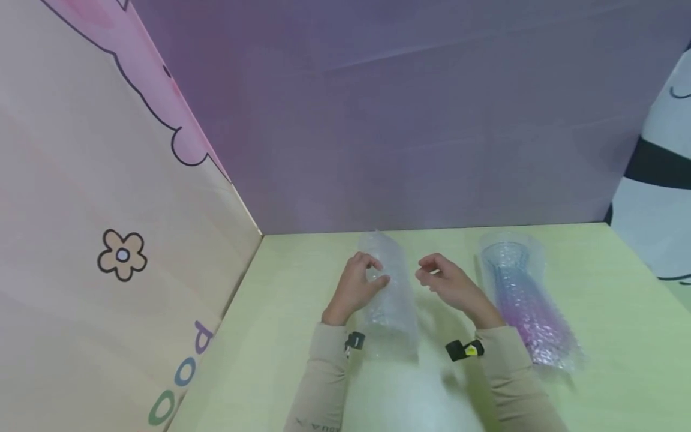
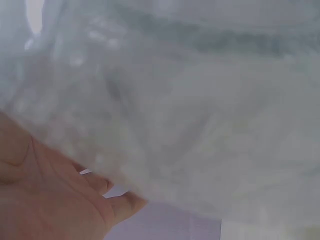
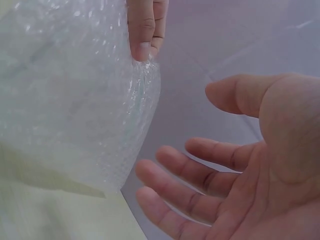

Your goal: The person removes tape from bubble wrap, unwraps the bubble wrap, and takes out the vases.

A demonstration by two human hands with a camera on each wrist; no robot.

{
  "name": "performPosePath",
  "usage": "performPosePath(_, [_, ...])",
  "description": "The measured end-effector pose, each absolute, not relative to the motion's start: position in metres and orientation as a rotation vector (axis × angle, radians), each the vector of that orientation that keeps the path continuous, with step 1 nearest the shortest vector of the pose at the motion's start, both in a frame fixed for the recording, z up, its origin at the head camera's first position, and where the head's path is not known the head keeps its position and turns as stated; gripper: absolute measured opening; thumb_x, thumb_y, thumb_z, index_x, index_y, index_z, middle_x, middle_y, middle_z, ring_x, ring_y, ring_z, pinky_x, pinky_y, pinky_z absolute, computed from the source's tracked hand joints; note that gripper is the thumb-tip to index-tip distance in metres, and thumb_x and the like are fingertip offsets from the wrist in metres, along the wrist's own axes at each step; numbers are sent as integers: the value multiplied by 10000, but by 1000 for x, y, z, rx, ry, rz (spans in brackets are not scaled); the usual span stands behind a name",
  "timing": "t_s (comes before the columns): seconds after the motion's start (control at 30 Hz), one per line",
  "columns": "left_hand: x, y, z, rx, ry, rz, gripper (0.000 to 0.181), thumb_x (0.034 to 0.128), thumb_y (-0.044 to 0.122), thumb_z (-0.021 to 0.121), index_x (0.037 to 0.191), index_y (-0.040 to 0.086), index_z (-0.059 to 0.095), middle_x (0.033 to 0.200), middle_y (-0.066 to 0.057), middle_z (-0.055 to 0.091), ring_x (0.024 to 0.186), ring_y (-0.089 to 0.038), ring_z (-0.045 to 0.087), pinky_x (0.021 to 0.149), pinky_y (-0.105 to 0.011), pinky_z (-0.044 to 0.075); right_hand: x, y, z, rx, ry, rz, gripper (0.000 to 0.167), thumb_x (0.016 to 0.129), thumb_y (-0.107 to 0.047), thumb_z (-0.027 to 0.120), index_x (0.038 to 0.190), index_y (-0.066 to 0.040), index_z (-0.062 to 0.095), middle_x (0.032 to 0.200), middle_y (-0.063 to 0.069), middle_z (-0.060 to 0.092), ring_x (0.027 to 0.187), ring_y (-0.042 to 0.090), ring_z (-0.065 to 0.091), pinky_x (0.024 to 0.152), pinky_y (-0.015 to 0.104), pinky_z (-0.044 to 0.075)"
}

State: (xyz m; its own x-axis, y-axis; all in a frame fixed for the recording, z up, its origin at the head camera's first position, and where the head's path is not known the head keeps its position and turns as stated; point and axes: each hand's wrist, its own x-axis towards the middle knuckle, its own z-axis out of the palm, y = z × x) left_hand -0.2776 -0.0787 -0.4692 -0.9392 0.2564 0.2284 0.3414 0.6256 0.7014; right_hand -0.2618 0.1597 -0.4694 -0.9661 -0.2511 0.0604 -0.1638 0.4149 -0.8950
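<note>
Bubble wrap (image 1: 391, 309), clear and whitish, over the pale green table (image 1: 259, 360), between the two hands. Pinched at one edge by the left hand (image 1: 356, 282), between thumb and fingers, as seen best from the right wrist. Stretches lengthwise in the head view, from close to the table's far edge toward the person. Glints with small bubbles and shows a faint bluish-green streak near the pinching fingertips; cannot tell whether from something inside. Cannot tell either whether touching the table at its near end. Fills most of the left wrist view, blurred, hiding part of the left hand.

Just beside the wrap but apart from it, the right hand (image 1: 448, 285), fingers spread and gently bent, thumb well away from them.

Farther right on the table, a second wrapped item (image 1: 523, 306), lying lengthwise in bubble film, bluish at the far end and purple-pink toward the near end.

On both arms, beige sleeves (image 1: 324, 378), with a small black device (image 1: 355, 340) at each wrist. Behind the table, a purple-grey panel (image 1: 410, 120); on the left, a whitish panel (image 1: 65, 300) bearing a drawn flower (image 1: 123, 255) and coloured letters (image 1: 185, 372).
</note>
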Motion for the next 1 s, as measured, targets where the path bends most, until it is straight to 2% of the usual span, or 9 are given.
performPosePath(0.2, [-272, -81, -471, -499, -2750, -1227, 223, 937, 232, 730, 1077, 73, 660, 1171, -89, 612, 1126, -247, 546, 997, -409, 487, -258, 157, -471, -370, 2562, -1544, 393, 1050, -290, 571, 1322, -10, 526, 1217, 182, 642, 1031, 277, 677, 850, 308, 554])
performPosePath(0.4, [-271, -82, -471, -525, -2729, -1227, 229, 936, 238, 726, 1077, 69, 665, 1172, -96, 617, 1141, -256, 552, 1001, -416, 493, -257, 158, -470, -370, 2563, -1457, 433, 1050, -349, 560, 1354, -43, 518, 1275, 182, 636, 1096, 341, 673, 879, 404, 578])
performPosePath(0.6, [-273, -84, -469, -555, -2736, -1241, 251, 961, 284, 706, 1122, 93, 676, 1220, -83, 616, 1198, -285, 561, 1033, -426, 488, -259, 161, -471, -365, 2560, -1386, 502, 1048, -407, 550, 1401, -54, 499, 1349, 177, 600, 1118, 312, 657, 885, 429, 574])
performPosePath(0.83, [-276, -92, -465, -571, -2724, -1259, 235, 992, 235, 649, 1194, 125, 697, 1283, -68, 626, 1221, -265, 570, 1053, -456, 495, -259, 162, -468, -359, 2581, -1336, 519, 1054, -398, 539, 1415, -30, 483, 1376, 203, 581, 1106, 280, 651, 896, 450, 571])
performPosePath(1.0, [-279, -95, -466, -559, -2727, -1279, 319, 986, 252, 663, 1261, 91, 659, 1322, -107, 593, 1262, -310, 542, 1075, -478, 481, -260, 166, -468, -338, 2578, -1358, 604, 1057, -445, 519, 1444, 12, 436, 1392, 232, 554, 1102, 280, 657, 923, 447, 578])
